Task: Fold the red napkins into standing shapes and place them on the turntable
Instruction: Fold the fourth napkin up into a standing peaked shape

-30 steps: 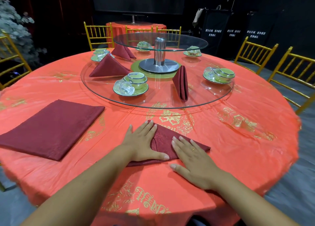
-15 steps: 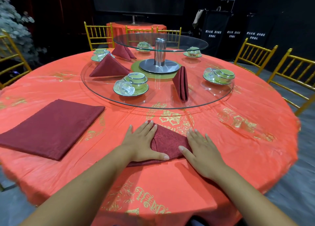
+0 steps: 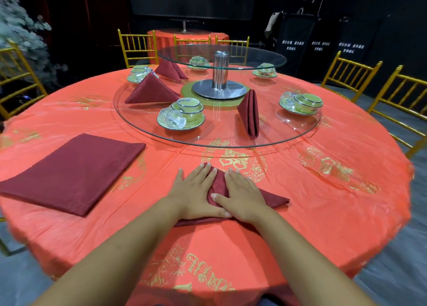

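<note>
A dark red napkin [image 3: 219, 185] lies folded into a triangle on the orange tablecloth near the front edge. My left hand [image 3: 195, 189] presses flat on its left half with straight fingers. My right hand [image 3: 242, 192] presses flat on its right half, thumb touching the left hand's thumb. A stack of flat red napkins [image 3: 71, 174] lies to the left. Three folded napkins stand on the glass turntable [image 3: 288, 134]: one [image 3: 249, 114] in front of the hub, one [image 3: 151, 91] at the left, one [image 3: 169, 69] behind it.
Green bowl-and-saucer sets with upturned glasses [image 3: 181, 117] [image 3: 300, 102] stand on the turntable, more at the back. A steel post [image 3: 220, 71] carries a smaller upper glass disc. Gold chairs [image 3: 351, 77] ring the table.
My right hand has slid left across the napkin, folding its right flap in toward the middle, and now lies beside my left hand. The left hand has stayed put.
</note>
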A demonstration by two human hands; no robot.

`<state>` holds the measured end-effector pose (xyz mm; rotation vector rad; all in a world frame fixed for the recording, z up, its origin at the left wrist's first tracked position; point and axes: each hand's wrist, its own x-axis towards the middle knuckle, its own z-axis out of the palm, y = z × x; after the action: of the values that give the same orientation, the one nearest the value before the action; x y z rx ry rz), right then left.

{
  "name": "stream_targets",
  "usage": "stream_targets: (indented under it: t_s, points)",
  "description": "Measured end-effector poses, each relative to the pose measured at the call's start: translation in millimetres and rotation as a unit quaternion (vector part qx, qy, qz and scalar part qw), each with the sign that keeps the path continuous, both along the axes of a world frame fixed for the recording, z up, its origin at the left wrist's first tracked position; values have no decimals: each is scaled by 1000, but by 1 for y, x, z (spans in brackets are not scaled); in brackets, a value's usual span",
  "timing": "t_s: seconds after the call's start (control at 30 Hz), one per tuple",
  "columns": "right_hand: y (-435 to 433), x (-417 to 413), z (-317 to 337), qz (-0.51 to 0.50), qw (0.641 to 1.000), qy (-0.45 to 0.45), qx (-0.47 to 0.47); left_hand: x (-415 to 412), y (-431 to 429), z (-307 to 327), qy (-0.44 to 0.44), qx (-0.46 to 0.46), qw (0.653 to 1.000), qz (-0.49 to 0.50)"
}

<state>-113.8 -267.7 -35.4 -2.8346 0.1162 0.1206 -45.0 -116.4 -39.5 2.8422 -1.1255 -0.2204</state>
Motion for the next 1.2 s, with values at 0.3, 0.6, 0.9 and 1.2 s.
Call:
stream_targets:
  t_s: [0.3, 0.6, 0.9, 1.2]
  points:
    - [2, -1, -7, 2, 999, -18, -49, -33, 31, 10, -83, 14, 996, 42]
    - [2, -3, -7, 8, 998, -23, -58, -47, 52, -8, -55, 1, 998, 18]
    - [2, -4, -8, 13, 998, -28, -61, -46, 95, 0, -39, 6, 999, 20]
    - [0, -6, -11, 15, 996, -73, -38, -56, 107, 13, -89, -223, 969, 56]
